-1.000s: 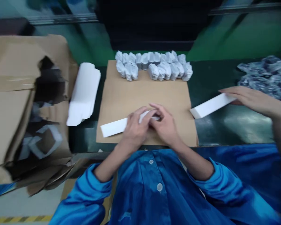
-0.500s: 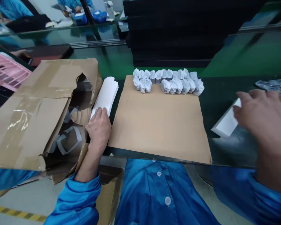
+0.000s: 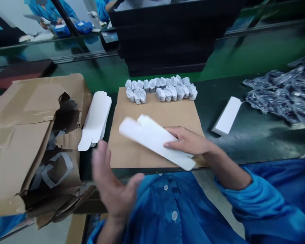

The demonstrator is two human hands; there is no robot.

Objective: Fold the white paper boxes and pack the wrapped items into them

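while left hand (image 3: 115, 184) hovers, right (image 3: 188, 140) holds carton (image 3: 151, 135)

The left hand (image 3: 115, 189) has lifted off the white stack (image 3: 96, 117); the right hand (image 3: 190, 140) now holds a flat carton (image 3: 152, 135).

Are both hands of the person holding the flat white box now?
No, only the right hand holds the flat white box, while the left hand is open and apart from it.
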